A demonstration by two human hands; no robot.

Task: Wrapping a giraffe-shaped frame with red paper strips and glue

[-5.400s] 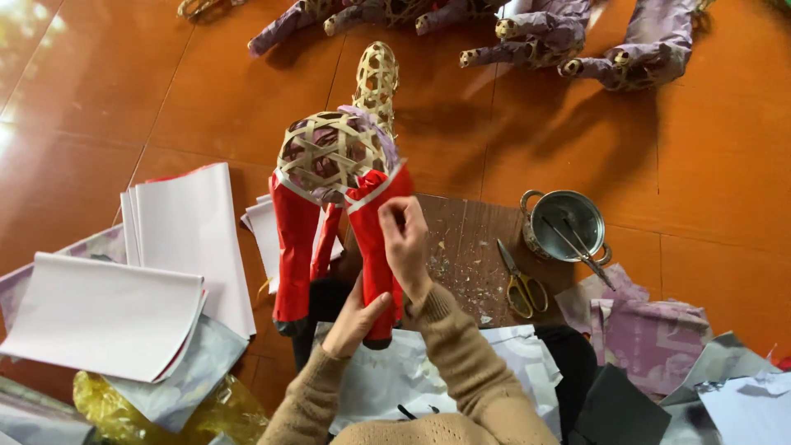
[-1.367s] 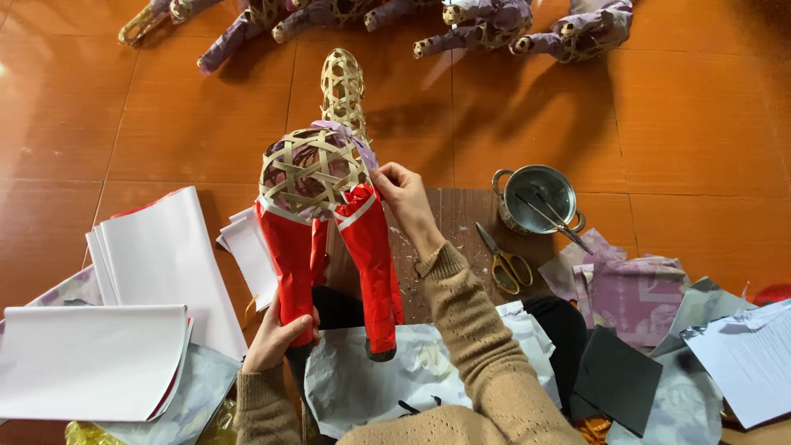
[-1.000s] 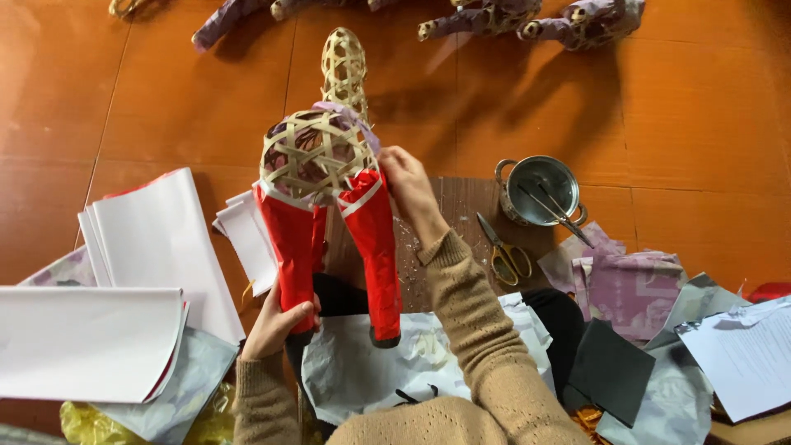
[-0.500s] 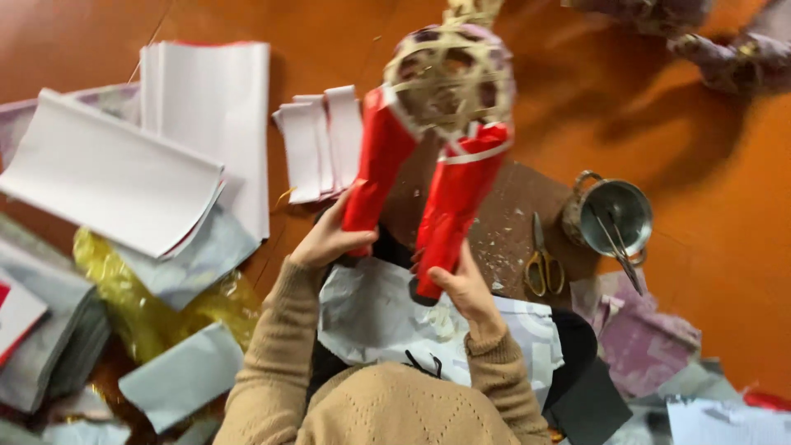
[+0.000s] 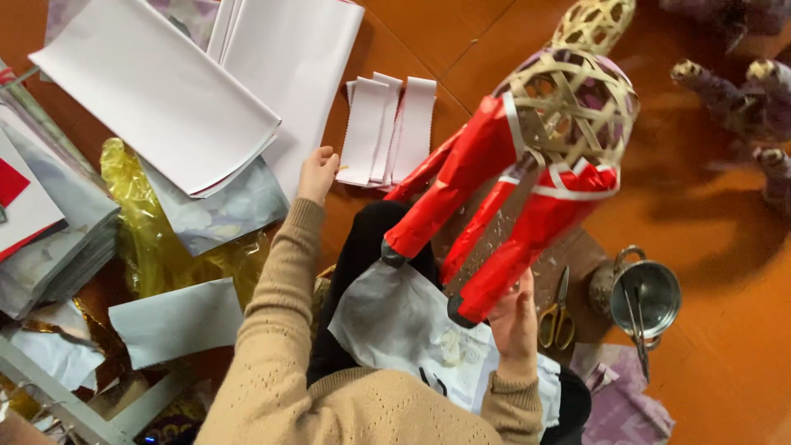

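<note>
Floor: orange-brown tiled floor (image 5: pixel 709 247), smooth and glossy, carrying everything here.
Animal figure: a woven bamboo animal frame (image 5: pixel 568 103), open lattice over the rounded body, with legs wrapped in glossy red paper (image 5: pixel 461 177). Its long axis runs from 7 o'clock to 1 o'clock, leg tips low at 7 o'clock over the person's lap, woven head up at 1 o'clock by the top edge. It sits right of centre, tilted.
White sheets: large folded stacks of smooth white paper (image 5: pixel 165 91) at 10 to 11 o'clock, flat on the floor.
Yellow wrap: crinkled, shiny yellow plastic (image 5: pixel 144 222) at 9 o'clock, partly under the sheets.
Paper strips: a small pile of narrow white strips (image 5: pixel 387 128) with zigzag edges at 12 o'clock, just beside the left hand.
Pot: a small round metal pot (image 5: pixel 647 297) at 3 to 4 o'clock, a thin tool lying in it.
Scissors: yellow-handled scissors (image 5: pixel 559 313) just left of the pot, blades toward 12 o'clock.
Right hand: right hand (image 5: pixel 515 317) at 5 o'clock, fingers closed around the lower end of one red leg.
Left hand: left hand (image 5: pixel 317 173) at 11 o'clock, fingers loosely curled, tips at the edge of the strips; whether they pinch anything I cannot tell.
</note>
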